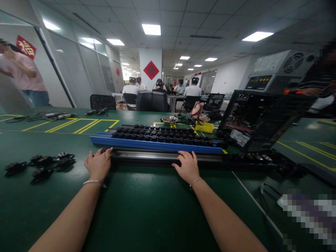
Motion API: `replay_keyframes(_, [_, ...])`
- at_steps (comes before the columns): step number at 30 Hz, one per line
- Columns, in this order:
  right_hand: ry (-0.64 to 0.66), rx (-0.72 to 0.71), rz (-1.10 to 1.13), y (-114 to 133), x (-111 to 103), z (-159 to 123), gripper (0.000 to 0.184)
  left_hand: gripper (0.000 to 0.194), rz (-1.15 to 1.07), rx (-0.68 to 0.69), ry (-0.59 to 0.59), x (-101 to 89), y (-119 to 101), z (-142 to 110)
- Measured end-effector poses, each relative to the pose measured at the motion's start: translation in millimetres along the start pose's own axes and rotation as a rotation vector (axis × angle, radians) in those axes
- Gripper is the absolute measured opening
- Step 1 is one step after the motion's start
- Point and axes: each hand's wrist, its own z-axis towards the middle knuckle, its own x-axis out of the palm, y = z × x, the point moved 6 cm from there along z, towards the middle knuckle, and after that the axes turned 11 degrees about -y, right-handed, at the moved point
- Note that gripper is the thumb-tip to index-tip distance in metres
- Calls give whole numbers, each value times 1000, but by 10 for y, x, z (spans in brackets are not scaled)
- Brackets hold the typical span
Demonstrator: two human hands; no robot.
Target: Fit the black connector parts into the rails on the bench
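Observation:
A long rail with a shiny metal channel and dark edges lies crosswise in front of me. At its left end, my left hand has its fingers closed round a small black part, whose exact kind is partly hidden by them. Farther right, my right hand grips the rail, its fingers over the top and its thumb on the near side. Just behind runs a blue rail, with rows of black parts beyond it. Several loose black parts lie left of my left hand.
An open computer case stands at the right on the green table. Behind the rows are a metal bowl and a yellow tray. Cables lie at the far left. A co-worker's arm is at upper right.

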Motion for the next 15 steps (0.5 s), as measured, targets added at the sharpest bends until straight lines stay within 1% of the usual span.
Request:
replay_keyframes(5, [0,-1,0,6,-5,0,15,48,-6,22,0,-10,-17,-10])
replay_keyframes(15, [-7,-9,4,-1,4,-4,16,51,-68,-56,20,39,85,25])
